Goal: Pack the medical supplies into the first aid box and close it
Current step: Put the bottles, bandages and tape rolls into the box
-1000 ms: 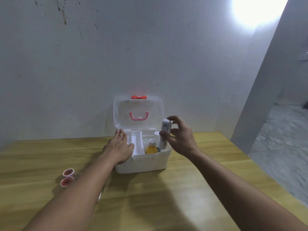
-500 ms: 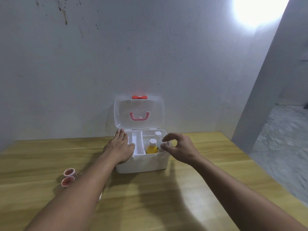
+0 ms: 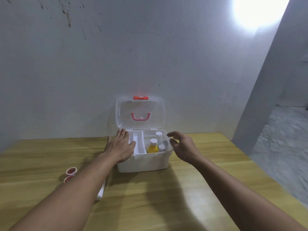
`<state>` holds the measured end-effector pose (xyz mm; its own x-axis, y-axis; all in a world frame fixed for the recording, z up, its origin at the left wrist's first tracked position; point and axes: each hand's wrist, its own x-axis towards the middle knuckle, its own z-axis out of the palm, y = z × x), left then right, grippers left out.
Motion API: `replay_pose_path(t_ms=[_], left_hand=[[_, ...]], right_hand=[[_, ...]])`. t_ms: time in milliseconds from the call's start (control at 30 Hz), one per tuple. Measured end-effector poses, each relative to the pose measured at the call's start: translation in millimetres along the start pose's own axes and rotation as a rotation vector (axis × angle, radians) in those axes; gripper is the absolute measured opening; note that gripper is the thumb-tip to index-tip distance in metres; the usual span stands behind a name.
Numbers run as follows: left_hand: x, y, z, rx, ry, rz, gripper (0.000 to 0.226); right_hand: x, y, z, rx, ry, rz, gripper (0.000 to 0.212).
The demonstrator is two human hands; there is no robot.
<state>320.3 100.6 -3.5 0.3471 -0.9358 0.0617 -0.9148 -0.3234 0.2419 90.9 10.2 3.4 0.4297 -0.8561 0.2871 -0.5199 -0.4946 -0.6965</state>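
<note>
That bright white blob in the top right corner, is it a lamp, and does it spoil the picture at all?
In the head view, the glare washes out to pure white, so its source cannot be told. The arms cast soft shadows on the table near the first aid box. The right hand looks slightly blurred, and the wide lens bends the table's edges.

open first aid box point(image 3: 143, 161), left hand point(image 3: 120, 148) on rim

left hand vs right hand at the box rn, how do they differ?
The left hand lies flat, palm down, on the first aid box at its left rim; the right hand hovers beside the right rim, fingers curled and empty. Left touches the box; right shows no clear contact. Both are bare and hold nothing.
</note>
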Motion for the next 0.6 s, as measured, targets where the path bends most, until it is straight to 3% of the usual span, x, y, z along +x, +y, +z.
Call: replay_pose_path(t_ms=[200, 367, 600], left_hand=[[-12, 0, -7, -0.242, 0.198, 0.033, 0.060], [-31, -25, -27, -0.270, 0.295, 0.028, 0.039], [-72, -68, -30, -0.254, 0.311, -0.224, 0.044]], right_hand=[[6, -8, 6, 0.046, -0.019, 0.035, 0.034], [9, -16, 20, 0.058, -0.045, 0.056, 0.042], [-3, -14, 32, 0.109, -0.031, -0.020, 0.039]])
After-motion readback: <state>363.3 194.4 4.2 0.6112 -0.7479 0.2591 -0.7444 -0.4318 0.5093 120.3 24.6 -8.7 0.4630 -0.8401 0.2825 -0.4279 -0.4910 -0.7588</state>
